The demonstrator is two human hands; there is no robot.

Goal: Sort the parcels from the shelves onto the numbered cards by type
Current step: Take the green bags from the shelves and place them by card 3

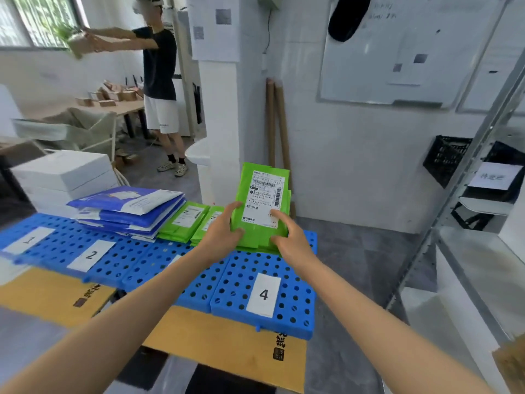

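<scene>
- Nearest us, two bare forearms run up from the bottom corners to mid frame. The left hand (220, 231) and right hand (289, 237) both clamp the green parcel bundle (262, 206).
- Grip: thumbs pressed on the front label face, fingers curled round the side edges and behind. We read several thin mailers held as one.
- The bundle stands upright just right of centre, label towards us. Its lower edge is at the far rim of the blue perforated board (170, 260), above card 4 (263, 294).
- Risk: the film looks slick, so we judge that inner mailers could slide out and fan if the squeeze loosens.
- Risk: the flat green parcels (184, 223) lie left of the bundle, not by card 4. We think dropping it straight down may split one type over two cards.
- Risk: the board's right edge is close, so a parcel could go over.
- Materials: glossy soft green plastic with a white paper label. The board is rigid blue plastic with round holes. The cards are plain paper.
- Outward: blue and white mailers (127, 209) sag in a stack at left, behind card 2 (91, 255). White boxes (62, 172) are square and stiff.
- Cardboard (227, 345) lies under the board. A metal shelf (468, 251) stands at right.
</scene>
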